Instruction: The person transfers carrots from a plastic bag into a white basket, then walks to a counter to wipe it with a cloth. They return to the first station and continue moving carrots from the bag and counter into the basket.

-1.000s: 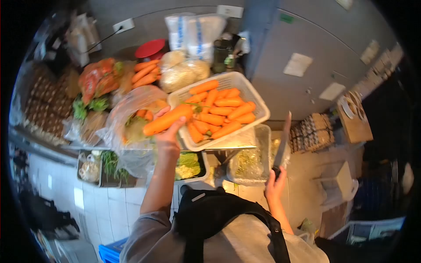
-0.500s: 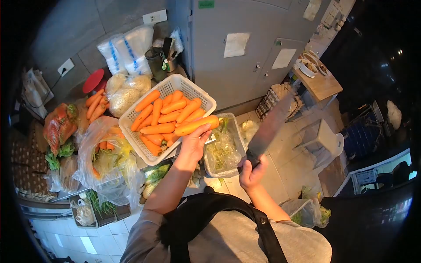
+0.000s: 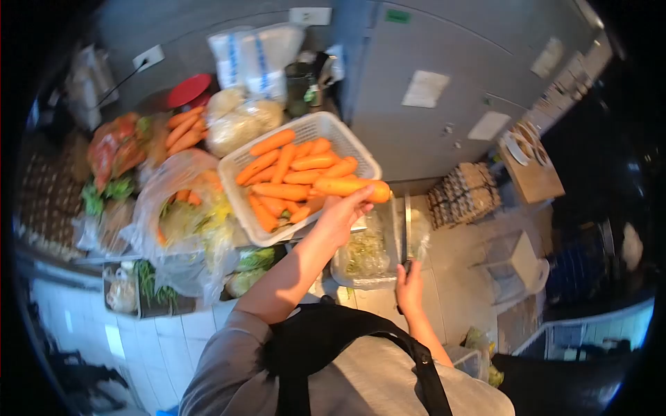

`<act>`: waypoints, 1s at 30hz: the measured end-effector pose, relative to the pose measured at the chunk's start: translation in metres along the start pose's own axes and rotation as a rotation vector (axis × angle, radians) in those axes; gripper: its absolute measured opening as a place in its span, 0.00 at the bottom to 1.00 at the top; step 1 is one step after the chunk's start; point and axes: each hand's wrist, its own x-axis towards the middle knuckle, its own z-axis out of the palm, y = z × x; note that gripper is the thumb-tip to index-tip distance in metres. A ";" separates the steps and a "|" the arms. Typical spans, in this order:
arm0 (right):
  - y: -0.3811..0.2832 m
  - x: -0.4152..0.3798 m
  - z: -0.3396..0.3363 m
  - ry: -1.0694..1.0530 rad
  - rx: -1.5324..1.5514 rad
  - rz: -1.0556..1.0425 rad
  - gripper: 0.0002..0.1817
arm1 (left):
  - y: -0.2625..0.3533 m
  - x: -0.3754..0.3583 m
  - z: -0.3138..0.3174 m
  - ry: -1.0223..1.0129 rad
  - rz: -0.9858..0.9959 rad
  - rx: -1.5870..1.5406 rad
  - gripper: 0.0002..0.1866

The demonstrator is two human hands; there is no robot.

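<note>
My left hand [image 3: 345, 213] holds a large carrot [image 3: 350, 187] above the right edge of a white plastic basket [image 3: 232, 182], its fingers wrapped round the carrot's underside. Many orange carrots [image 3: 283, 163] lie in the basket. To the right, my right hand [image 3: 409, 284] grips the dark handle of a large knife [image 3: 408, 225]. The blade points up and away from me, seen nearly edge-on, beside the carrot and not touching it. Below the knife and carrot is a pale bin [image 3: 368, 283] with green scraps in it.
Left of the basket are a clear bag with peelings [image 3: 187, 222], more carrots [image 3: 186, 132], bagged noodles [image 3: 243, 125] and a red lid [image 3: 189, 91]. A grey cabinet [image 3: 430, 55] stands ahead. At the right are a stool [image 3: 513, 267] and a small wooden table [image 3: 534, 182].
The knife has turned from broadside to nearly edge-on, and my right hand has lowered. My left hand still holds the carrot. The whole view has shifted, with the basket now further right.
</note>
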 end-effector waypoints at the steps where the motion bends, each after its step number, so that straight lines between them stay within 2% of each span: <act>1: 0.000 0.002 0.000 0.022 0.014 -0.018 0.18 | 0.011 0.001 -0.012 0.115 0.029 0.045 0.18; 3: 0.002 0.005 -0.001 -0.006 0.022 0.106 0.18 | 0.036 0.003 -0.032 0.337 0.075 0.133 0.19; 4: 0.005 0.006 0.001 0.000 0.043 0.146 0.18 | 0.045 0.004 -0.040 0.547 0.057 0.140 0.18; 7: 0.021 0.009 0.011 -0.009 0.050 0.095 0.17 | 0.058 -0.002 -0.078 0.589 -0.018 0.015 0.14; 8: 0.022 0.009 0.014 -0.019 0.051 0.098 0.17 | 0.061 -0.012 -0.080 0.521 0.030 0.042 0.12; 11: 0.011 0.008 0.019 -0.066 0.039 0.097 0.16 | 0.070 -0.029 -0.103 0.351 0.264 0.063 0.11; 12: 0.002 0.007 0.019 -0.090 0.038 0.118 0.16 | 0.079 -0.037 -0.108 0.405 0.391 0.106 0.11; 14: 0.004 0.008 0.025 -0.095 0.076 0.096 0.16 | 0.090 -0.033 -0.143 0.595 0.769 0.169 0.12; 16: 0.019 0.012 0.030 -0.057 0.075 0.035 0.16 | 0.105 -0.017 -0.212 0.848 1.192 0.383 0.11; 18: 0.011 0.010 0.026 -0.073 0.052 0.058 0.17 | 0.117 -0.012 -0.286 1.082 1.217 0.498 0.10; 21: 0.012 0.010 0.026 -0.060 0.044 0.044 0.17 | 0.128 -0.015 -0.333 1.441 0.754 1.002 0.11; 23: 0.007 0.008 0.023 -0.065 0.040 0.057 0.17 | 0.135 -0.009 -0.349 1.348 0.662 1.247 0.13; 26: 0.027 0.006 0.028 0.014 -0.034 -0.150 0.17 | 0.144 -0.007 -0.340 1.293 0.532 1.543 0.16; 29: -0.007 -0.004 0.014 -0.088 0.009 0.072 0.17 | 0.149 0.001 -0.361 1.264 0.355 1.770 0.17; 30: -0.005 -0.005 0.015 -0.085 0.015 0.069 0.17 | 0.153 0.005 -0.367 1.246 0.289 1.837 0.17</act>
